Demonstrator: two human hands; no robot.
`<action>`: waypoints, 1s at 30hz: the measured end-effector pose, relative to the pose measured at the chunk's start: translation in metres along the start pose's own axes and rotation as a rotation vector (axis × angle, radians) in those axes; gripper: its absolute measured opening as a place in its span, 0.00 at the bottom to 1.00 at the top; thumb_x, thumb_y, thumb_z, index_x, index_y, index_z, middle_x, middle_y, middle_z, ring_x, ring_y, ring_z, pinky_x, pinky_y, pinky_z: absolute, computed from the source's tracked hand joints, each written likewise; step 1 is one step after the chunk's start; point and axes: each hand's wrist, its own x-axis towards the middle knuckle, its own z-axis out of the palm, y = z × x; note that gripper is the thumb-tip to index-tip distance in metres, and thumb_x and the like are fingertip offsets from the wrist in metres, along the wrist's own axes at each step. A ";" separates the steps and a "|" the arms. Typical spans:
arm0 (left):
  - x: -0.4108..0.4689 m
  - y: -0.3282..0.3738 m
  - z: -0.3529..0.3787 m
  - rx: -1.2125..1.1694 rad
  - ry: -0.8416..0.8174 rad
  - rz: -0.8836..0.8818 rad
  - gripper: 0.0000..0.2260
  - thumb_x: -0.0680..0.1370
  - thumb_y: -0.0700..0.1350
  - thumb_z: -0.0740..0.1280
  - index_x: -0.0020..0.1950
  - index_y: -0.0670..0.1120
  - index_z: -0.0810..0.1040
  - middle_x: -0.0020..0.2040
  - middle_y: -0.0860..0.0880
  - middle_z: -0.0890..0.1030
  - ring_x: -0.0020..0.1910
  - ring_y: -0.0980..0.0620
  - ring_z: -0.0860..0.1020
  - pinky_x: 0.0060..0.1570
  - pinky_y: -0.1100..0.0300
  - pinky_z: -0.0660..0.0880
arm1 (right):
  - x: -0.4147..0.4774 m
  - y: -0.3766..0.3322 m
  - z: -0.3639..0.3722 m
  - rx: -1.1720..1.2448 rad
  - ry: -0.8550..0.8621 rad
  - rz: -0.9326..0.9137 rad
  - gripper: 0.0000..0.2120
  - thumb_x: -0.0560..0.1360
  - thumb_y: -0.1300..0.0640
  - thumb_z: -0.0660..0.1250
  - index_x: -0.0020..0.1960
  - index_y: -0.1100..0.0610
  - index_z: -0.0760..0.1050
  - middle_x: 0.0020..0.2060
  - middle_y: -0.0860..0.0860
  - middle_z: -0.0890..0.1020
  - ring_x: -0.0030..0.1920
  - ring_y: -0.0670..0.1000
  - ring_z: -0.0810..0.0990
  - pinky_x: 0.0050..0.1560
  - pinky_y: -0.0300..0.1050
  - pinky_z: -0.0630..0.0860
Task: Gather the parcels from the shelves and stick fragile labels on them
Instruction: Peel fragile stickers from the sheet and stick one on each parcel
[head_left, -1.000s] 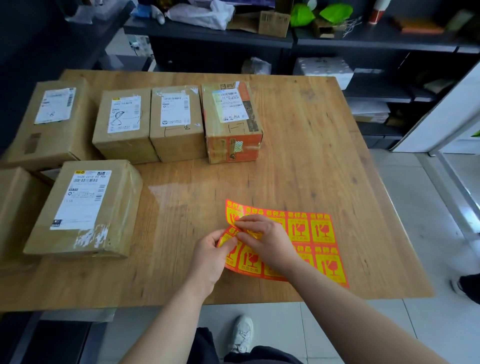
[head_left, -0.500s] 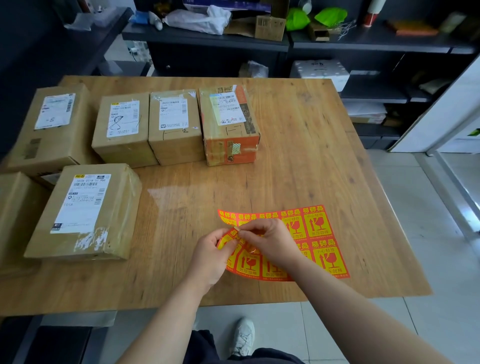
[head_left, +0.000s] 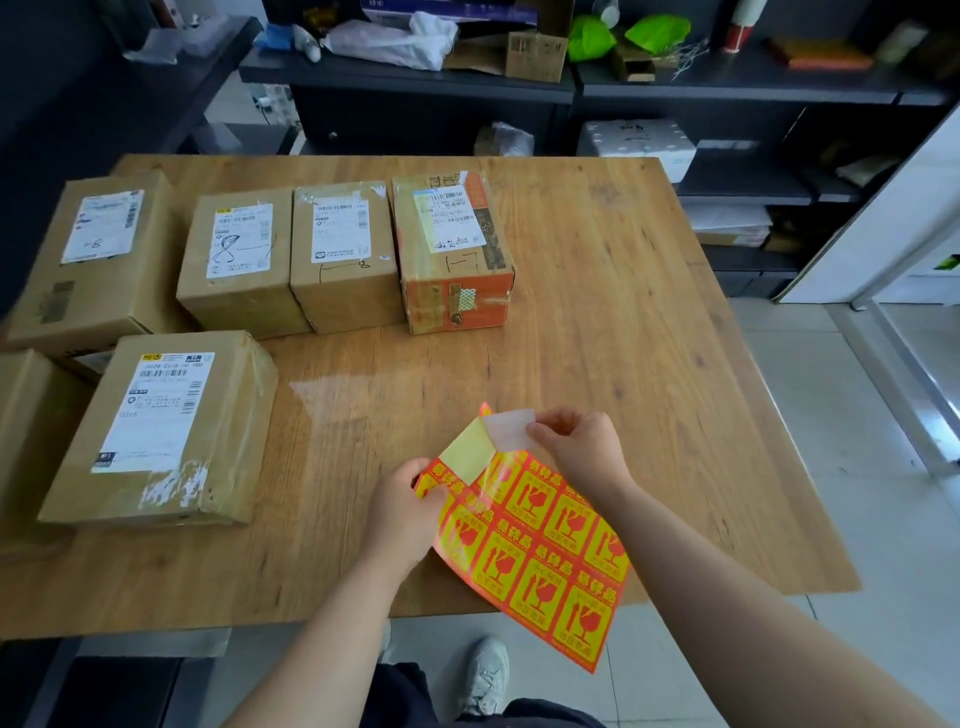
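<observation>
**Label peeling off the sheet at the counter's near edge**

The left hand (head_left: 402, 512) is pinched shut on the upper left corner of the fragile label sheet (head_left: 540, 551), thumb on top, holding it up off the wooden counter (head_left: 597, 322). The sheet is tilted, its lower end hanging out past the counter's near edge, over the floor. It is orange-red with yellow squares, each showing a broken-glass symbol.

The right hand (head_left: 582, 447) is above and to the right, fingertips closed on one peeled label (head_left: 509, 428). We see its pale back side, with a sliver of red at the top corner. Just below it sits the bare yellowish patch of backing (head_left: 467, 454). Whether the label's lower edge is fully free of the sheet, I cannot tell.

Six parcels sit on the left half of the counter. In the far row, a wide flat box (head_left: 88, 260), two brown boxes (head_left: 244, 260) (head_left: 343, 254) pressed side by side, and an orange-sided box (head_left: 452, 254) touching them. Nearer, a taped parcel (head_left: 161, 431) with a white shipping label, and another box (head_left: 31, 431) cut off at the left edge. No red sticker shows on any of them.

Dark shelves (head_left: 675, 83) run behind the counter, cluttered with bags and cartons.
</observation>
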 end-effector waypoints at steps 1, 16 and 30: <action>0.002 -0.001 0.000 0.014 0.015 -0.015 0.10 0.77 0.39 0.65 0.57 0.49 0.78 0.49 0.53 0.81 0.46 0.56 0.79 0.40 0.61 0.76 | 0.002 0.000 -0.004 -0.009 0.032 -0.001 0.04 0.72 0.58 0.70 0.39 0.51 0.81 0.32 0.44 0.82 0.33 0.43 0.79 0.35 0.37 0.72; -0.001 0.050 0.009 0.131 0.142 0.144 0.14 0.77 0.58 0.62 0.43 0.50 0.79 0.42 0.55 0.82 0.42 0.54 0.79 0.36 0.62 0.72 | -0.016 -0.012 -0.013 -0.242 0.260 -0.519 0.01 0.71 0.59 0.72 0.41 0.55 0.82 0.38 0.47 0.78 0.37 0.44 0.78 0.38 0.46 0.78; 0.003 0.052 -0.016 -0.174 0.128 0.009 0.10 0.76 0.50 0.68 0.36 0.49 0.81 0.34 0.53 0.83 0.36 0.52 0.81 0.34 0.59 0.74 | -0.037 -0.017 0.004 -0.434 0.054 -0.830 0.05 0.72 0.56 0.72 0.45 0.56 0.82 0.39 0.49 0.81 0.39 0.49 0.80 0.39 0.47 0.78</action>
